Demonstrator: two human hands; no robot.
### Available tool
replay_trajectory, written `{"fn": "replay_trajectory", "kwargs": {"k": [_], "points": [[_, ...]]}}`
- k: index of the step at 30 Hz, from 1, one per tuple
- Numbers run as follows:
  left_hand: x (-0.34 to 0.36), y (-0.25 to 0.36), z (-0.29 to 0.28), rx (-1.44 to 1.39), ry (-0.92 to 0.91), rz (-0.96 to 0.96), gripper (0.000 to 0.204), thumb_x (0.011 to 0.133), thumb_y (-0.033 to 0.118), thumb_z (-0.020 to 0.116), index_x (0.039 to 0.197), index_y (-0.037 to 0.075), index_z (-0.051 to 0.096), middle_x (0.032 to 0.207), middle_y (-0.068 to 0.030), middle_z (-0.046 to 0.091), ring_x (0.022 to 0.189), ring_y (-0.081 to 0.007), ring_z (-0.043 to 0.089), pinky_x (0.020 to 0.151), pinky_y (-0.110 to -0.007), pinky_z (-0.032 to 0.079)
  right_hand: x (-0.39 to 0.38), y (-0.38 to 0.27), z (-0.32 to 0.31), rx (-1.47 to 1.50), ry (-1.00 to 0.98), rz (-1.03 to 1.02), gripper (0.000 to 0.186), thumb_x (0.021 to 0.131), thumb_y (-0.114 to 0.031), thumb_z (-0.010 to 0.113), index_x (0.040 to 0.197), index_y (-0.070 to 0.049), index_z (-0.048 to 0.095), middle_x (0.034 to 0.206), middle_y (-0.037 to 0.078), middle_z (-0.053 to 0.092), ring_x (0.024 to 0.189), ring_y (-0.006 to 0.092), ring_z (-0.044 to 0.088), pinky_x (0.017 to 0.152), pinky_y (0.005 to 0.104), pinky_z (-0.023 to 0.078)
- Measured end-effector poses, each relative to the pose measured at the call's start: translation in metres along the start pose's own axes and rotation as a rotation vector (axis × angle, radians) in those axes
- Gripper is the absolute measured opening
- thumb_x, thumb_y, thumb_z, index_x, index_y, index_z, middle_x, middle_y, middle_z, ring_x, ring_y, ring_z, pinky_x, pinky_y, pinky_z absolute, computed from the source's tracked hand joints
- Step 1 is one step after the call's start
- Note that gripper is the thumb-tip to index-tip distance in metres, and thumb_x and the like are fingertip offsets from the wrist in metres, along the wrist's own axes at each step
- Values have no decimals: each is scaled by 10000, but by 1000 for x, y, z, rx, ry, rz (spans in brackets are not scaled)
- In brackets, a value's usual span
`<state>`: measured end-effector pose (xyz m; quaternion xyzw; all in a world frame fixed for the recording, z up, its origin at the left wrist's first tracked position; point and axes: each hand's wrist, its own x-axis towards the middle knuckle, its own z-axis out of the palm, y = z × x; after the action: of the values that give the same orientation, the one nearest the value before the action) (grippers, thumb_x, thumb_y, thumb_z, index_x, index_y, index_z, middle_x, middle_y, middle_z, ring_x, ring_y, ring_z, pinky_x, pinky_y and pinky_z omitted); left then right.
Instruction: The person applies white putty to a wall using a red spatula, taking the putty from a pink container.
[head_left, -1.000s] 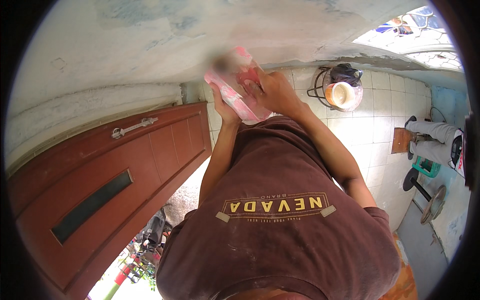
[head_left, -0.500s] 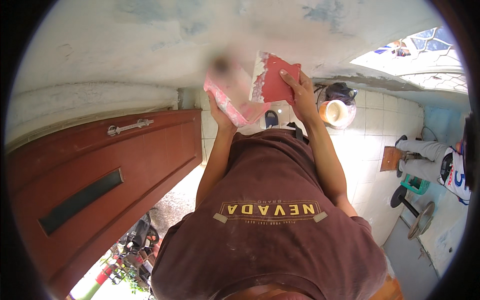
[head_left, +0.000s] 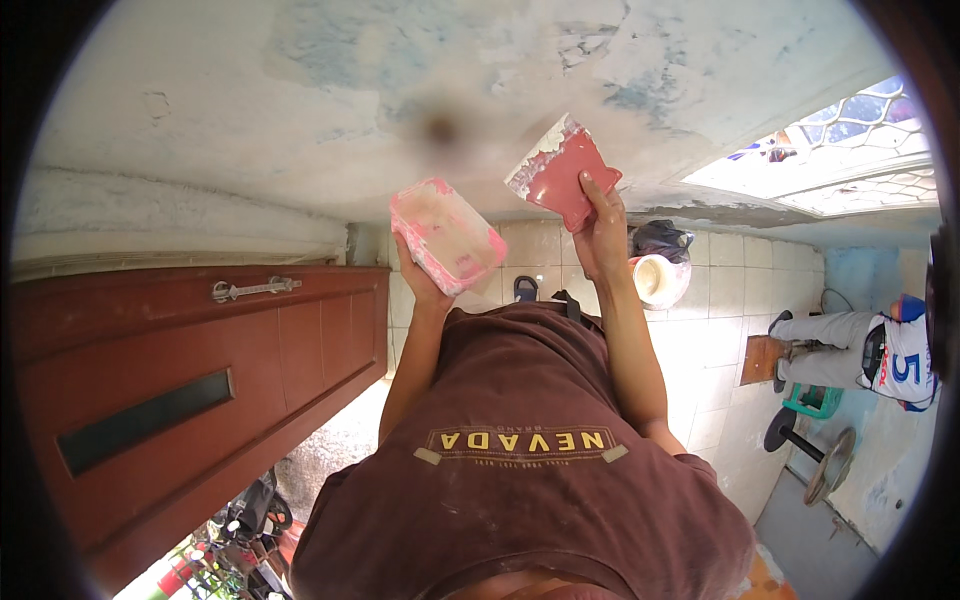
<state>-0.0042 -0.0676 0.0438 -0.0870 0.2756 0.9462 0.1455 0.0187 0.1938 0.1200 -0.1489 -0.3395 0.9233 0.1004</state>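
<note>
My left hand grips the side of a pink rectangular plastic tub, smeared with whitish filler inside and along its rim. In my right hand is a red flat putty spreader, thumb on its face, its wide edge caked with white filler and turned up toward the wall. Tub and spreader are apart, both held in front of the patchy white wall. The fingers behind the spreader are partly hidden.
A reddish-brown door stands at left. A white bucket and a black plastic bag are at right on the tiled floor. Farther right are a person, a green crate, a dumbbell and a window grille.
The view has tilted up, showing more wall. The tub and the spreader have moved apart, and the spreader has turned so its coated edge points up and left.
</note>
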Motion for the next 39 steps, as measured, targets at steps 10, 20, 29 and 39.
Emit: {"fn": "replay_trajectory", "kwargs": {"k": [10, 20, 29, 39], "points": [[30, 63, -30, -28, -93, -114, 707, 1060, 625, 339, 1564, 130, 350, 1526, -110, 464, 1394, -336, 471, 1147, -544, 413, 11, 13, 60, -50, 150, -314, 308, 1048, -156, 611, 1314, -4, 580, 1209, 62, 670, 1017, 121, 659, 806, 264, 539], [24, 150, -80, 114, -62, -72, 694, 1057, 623, 342, 1557, 142, 364, 1507, -95, 486, 1377, -328, 489, 1131, -546, 436, 42, 21, 134, -497, 451, -1045, 334, 1049, -153, 601, 1311, 55, 610, 1187, 112, 704, 1012, 176, 668, 861, 328, 533], [42, 193, -102, 152, -129, -145, 693, 1052, 623, 366, 1566, 159, 356, 1530, -89, 463, 1389, -321, 475, 1145, -533, 420, 138, 125, 190, -1348, 816, -1411, 816, 797, 82, 598, 1558, -174, 450, 1388, 209, 616, 1205, 396, 646, 849, 392, 578], [41, 191, -95, 121, -117, -191, 674, 1050, 613, 385, 1563, 177, 367, 1533, -85, 462, 1394, -330, 464, 1151, -553, 403, 58, 124, 151, -1129, 518, -1253, 682, 843, 208, 471, 1448, -89, 572, 1381, 152, 646, 1335, 328, 580, 1080, 389, 485]]}}
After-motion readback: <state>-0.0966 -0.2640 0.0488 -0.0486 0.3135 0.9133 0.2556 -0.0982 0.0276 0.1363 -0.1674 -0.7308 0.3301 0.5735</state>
